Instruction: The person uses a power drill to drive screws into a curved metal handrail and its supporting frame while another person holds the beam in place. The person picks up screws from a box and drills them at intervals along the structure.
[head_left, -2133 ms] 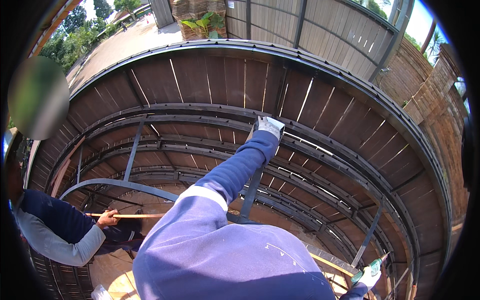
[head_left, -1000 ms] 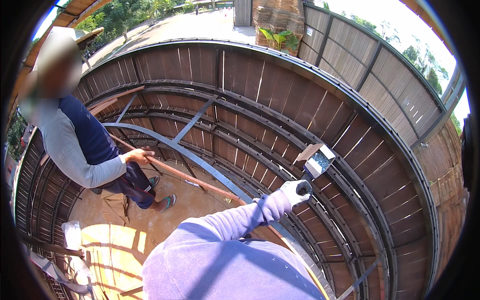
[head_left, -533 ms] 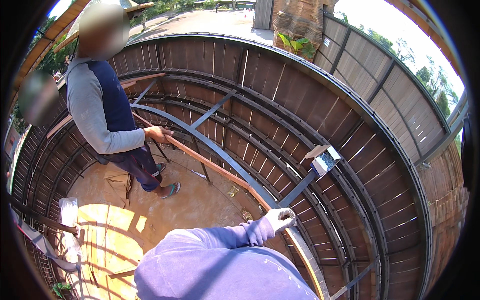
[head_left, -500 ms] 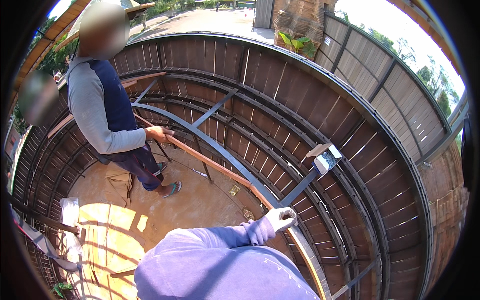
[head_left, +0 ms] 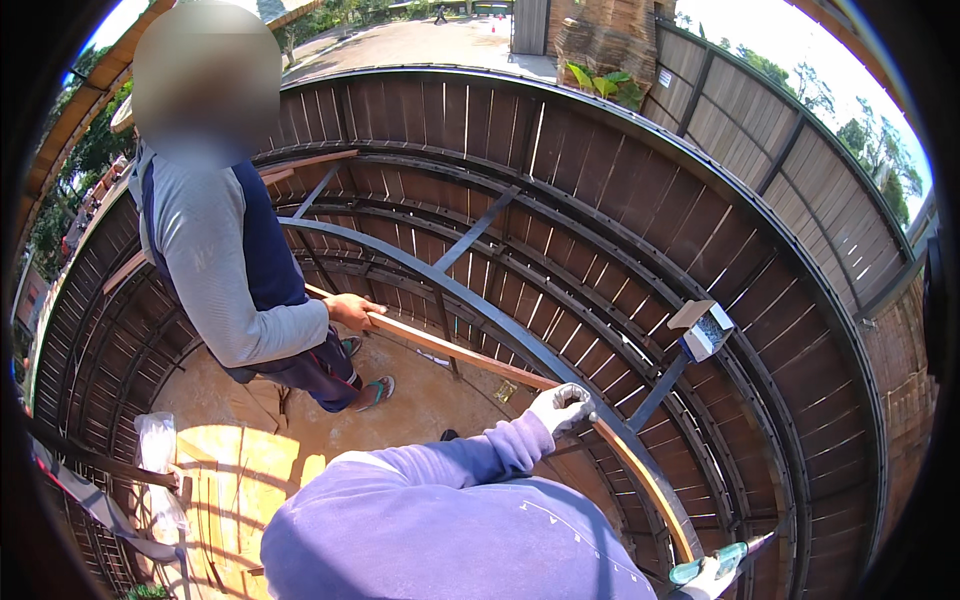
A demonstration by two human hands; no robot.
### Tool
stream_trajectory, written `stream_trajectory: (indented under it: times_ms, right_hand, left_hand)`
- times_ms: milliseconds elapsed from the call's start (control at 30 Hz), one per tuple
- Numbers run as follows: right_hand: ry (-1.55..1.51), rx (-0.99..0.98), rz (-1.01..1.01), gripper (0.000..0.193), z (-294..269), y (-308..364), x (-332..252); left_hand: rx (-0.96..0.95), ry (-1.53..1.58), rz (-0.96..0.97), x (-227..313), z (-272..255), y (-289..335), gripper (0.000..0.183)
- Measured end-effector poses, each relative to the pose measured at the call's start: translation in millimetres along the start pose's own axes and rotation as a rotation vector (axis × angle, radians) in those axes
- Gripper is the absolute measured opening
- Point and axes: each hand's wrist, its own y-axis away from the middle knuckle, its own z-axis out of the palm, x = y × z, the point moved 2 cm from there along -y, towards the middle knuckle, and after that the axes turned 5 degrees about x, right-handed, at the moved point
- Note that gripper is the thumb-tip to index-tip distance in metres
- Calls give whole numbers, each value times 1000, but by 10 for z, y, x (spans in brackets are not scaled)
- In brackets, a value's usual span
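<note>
My left hand (head_left: 563,408), in a pale glove and purple sleeve, is closed around a long reddish-brown wooden strip (head_left: 460,352) beside a curved grey metal rail (head_left: 510,322). Past this hand the strip bends along the rail toward the lower right. There my right hand (head_left: 712,578), also gloved and partly cut off by the lower edge, grips a teal power drill (head_left: 700,568) whose long tip points up and right. A co-worker's hand (head_left: 352,310) holds the strip farther to the left.
An open white box of small metal pieces (head_left: 707,335) sits on the frame near a crossbar (head_left: 658,395). Dark curved slatted walling (head_left: 620,150) surrounds us. The co-worker (head_left: 215,260) stands at left on the brown floor (head_left: 420,405). Clear plastic wrapping (head_left: 158,470) lies lower left.
My right hand has come into view with the drill. My left hand sits farther left relative to the crossbar. The view has shifted, and the co-worker appears closer, still holding the strip.
</note>
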Motion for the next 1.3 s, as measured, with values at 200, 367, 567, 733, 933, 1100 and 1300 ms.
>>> stream_trajectory:
  times_ms: [200, 367, 567, 733, 933, 1100, 1300]
  right_hand:
    - [-267, -431, -105, 86, 1468, 1531, -1194]
    - [-375, -922, -32, 100, 2409, 2801, -2224]
    - [-536, -1346, 186, 101, 2886, 3233, -2465]
    - [-523, -1442, 497, 90, 2729, 3244, -2558]
    - [-464, -1651, -5, 106, 2400, 3408, -2667]
    - [-369, -1643, -19, 98, 2286, 3259, -2625]
    - [-430, -1620, 38, 95, 2156, 3197, -2540]
  left_hand:
    - [156, 157, 21, 917, -1194, -86, 16]
    - [253, 373, -5, 1437, -1793, -141, 12]
    - [124, 715, -102, 1817, -1892, -61, 12]
    - [33, 762, -92, 1804, -1803, 158, 15]
    - [47, 599, -151, 1592, -1771, 395, 19]
    - [-68, 418, -142, 1555, -1551, 490, 20]
    - [-175, 247, -105, 1449, -1398, 465, 25]
